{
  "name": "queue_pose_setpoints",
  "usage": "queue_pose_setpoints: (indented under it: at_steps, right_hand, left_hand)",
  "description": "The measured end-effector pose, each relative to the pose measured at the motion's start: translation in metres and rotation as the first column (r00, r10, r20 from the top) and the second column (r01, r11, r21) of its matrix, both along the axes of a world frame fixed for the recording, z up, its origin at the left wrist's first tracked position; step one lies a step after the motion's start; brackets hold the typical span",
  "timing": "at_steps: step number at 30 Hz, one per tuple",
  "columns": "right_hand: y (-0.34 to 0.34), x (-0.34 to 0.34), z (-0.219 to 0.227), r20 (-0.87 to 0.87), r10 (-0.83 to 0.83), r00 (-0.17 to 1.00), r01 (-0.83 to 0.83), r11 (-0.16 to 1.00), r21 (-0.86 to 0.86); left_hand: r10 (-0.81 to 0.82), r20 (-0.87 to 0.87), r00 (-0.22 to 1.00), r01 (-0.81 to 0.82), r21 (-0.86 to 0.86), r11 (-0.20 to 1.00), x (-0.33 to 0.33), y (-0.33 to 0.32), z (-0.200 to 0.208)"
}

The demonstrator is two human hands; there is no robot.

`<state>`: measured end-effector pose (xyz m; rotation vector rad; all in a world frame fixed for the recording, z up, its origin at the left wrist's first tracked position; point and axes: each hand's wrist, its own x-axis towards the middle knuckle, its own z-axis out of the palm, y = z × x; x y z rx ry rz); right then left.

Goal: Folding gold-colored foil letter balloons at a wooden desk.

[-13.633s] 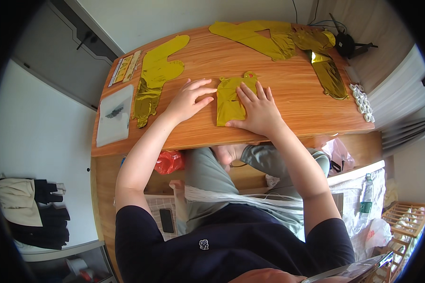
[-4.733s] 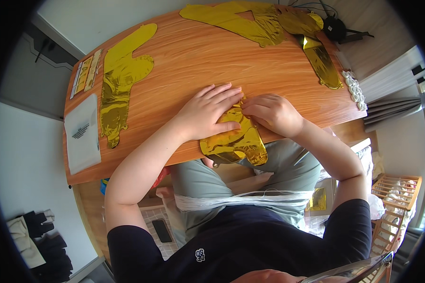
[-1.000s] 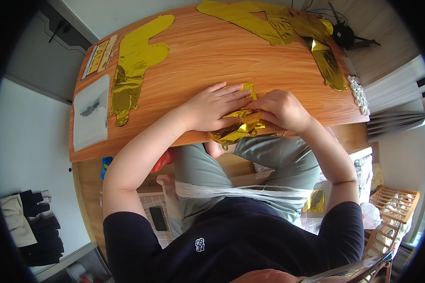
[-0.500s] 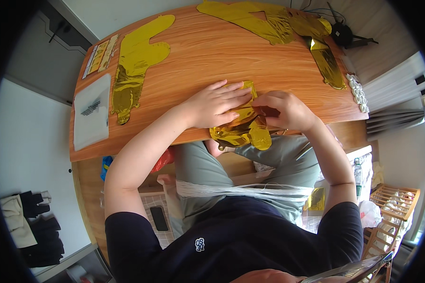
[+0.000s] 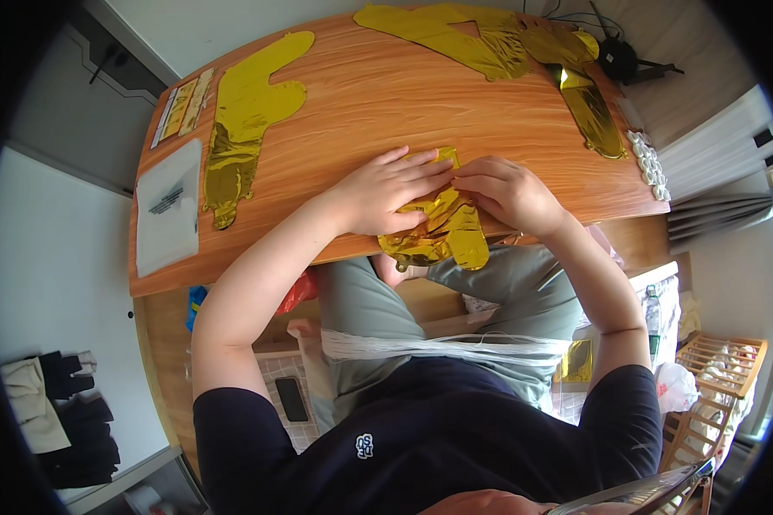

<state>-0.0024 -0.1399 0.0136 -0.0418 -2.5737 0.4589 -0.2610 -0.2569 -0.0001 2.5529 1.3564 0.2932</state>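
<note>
A crumpled gold foil balloon (image 5: 468, 247) lies at the table's near edge, its lower end hanging over my lap. My left hand (image 5: 392, 192) rests flat across its left side, fingers spread and stretched out. On the balloon's right side, my right hand (image 5: 517, 197) is closed, with thumb and fingertips pinching the foil close to the left hand's fingertips. Both hands cover the middle of the balloon, so its full shape is hidden.
On the wooden table (image 5: 343, 112) lie more flat gold foil balloons, one at left (image 5: 253, 107) and others at the far right. A clear plastic bag (image 5: 167, 206) is at the left edge, white ribbon rolls (image 5: 649, 167) at the right. White strings (image 5: 438, 347) drape over my lap.
My right hand has shifted slightly left, bringing its fingertips closer to the left hand, and the foil under it has changed its creases. The left hand has stayed nearly still.
</note>
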Motion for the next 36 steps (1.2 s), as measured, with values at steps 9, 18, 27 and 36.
queue_pose_setpoints:
  at_steps: [9, 18, 27, 36]
  right_hand:
    - [0.003, -0.007, -0.002, -0.065, 0.019, 0.998, -0.007, 0.983, 0.183]
    - [0.008, -0.006, -0.006, 0.004, 0.055, 0.998, -0.055, 0.997, 0.048]
    - [0.001, -0.004, 0.008, 0.09, 0.036, 0.995, -0.036, 0.999, -0.005]
    - [0.004, -0.001, -0.007, 0.071, 0.052, 0.996, -0.053, 0.999, 0.009]
  left_hand:
    - [0.003, 0.011, 1.0, -0.003, -0.013, 1.0, -0.002, 0.001, -0.001]
    - [-0.004, 0.013, 1.0, 0.004, 0.008, 1.0, -0.002, 0.002, -0.004]
    - [-0.006, -0.049, 0.999, 0.005, -0.019, 1.0, -0.001, 0.003, 0.004]
    - [0.325, 0.883, 0.338, 0.086, -0.373, 0.924, -0.028, 0.014, 0.016]
